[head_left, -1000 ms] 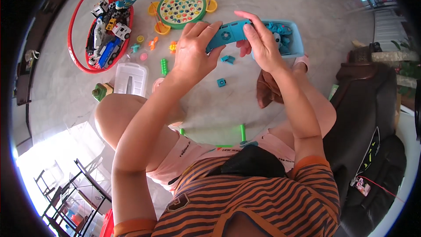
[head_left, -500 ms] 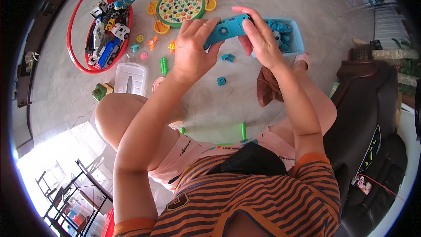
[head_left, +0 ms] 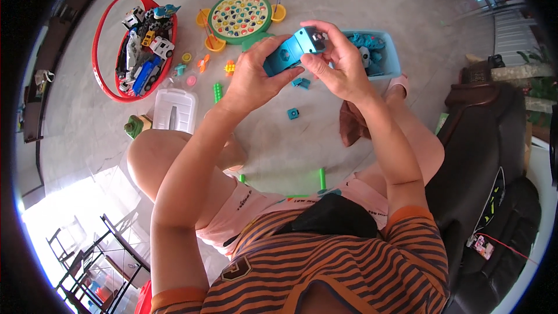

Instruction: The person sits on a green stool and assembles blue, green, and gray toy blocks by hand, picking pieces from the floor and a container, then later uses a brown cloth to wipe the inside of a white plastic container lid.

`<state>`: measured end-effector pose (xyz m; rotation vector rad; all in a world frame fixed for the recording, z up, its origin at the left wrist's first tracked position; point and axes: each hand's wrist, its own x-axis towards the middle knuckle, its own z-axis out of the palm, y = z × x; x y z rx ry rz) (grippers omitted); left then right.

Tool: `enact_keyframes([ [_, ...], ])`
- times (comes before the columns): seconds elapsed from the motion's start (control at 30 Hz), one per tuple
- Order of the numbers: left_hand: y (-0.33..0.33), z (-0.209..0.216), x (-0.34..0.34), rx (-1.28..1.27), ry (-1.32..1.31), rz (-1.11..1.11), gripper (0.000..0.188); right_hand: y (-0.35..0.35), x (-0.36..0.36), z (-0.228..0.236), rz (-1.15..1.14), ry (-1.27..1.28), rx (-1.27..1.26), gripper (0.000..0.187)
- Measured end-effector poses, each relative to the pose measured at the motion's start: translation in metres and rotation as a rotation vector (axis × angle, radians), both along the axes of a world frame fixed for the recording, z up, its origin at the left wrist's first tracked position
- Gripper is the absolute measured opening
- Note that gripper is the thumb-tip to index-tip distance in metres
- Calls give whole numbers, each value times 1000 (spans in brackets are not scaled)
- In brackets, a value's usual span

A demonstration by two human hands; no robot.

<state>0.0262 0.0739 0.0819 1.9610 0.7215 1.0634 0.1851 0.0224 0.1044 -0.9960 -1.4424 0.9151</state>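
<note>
A long blue plastic toy block (head_left: 285,55) with a round hole in its side is held up between my hands, over the floor. My left hand (head_left: 254,72) closes round its left end, thumb below and fingers above. At the other end, which is tilted to show a dark hollowed part, my right hand (head_left: 342,64) grips with thumb and fingers. Beneath them on the floor lie a small blue piece (head_left: 301,82) and a blue cube-shaped piece (head_left: 293,114). Right of my right hand stands a light blue bin (head_left: 393,61) holding several blue toy parts.
A round green fishing game (head_left: 239,17) with yellow side trays stands ahead. Far left, a red basket (head_left: 95,52) holds toy vehicles. A white plastic tray (head_left: 185,110), a green strip (head_left: 218,92) and brown cloth (head_left: 352,125) lie around. A dark sofa (head_left: 479,139) is at right.
The blue block has turned and tipped, so its dark hollowed end now shows. My right hand has shifted lower, its thumb now under that end.
</note>
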Motion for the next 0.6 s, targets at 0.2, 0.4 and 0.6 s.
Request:
enact_keyframes([
  [0.2, 2, 0, -2, 505, 262, 215, 52, 1, 9, 0, -128, -156, -170, 24],
  [0.4, -6, 0, 2, 588, 346, 309, 49, 2, -1, -12, -332, -267, 21, 31],
  [0.6, 3, 1, 2, 485, 317, 256, 44, 6, 3, -12, -319, -309, -20, 36],
])
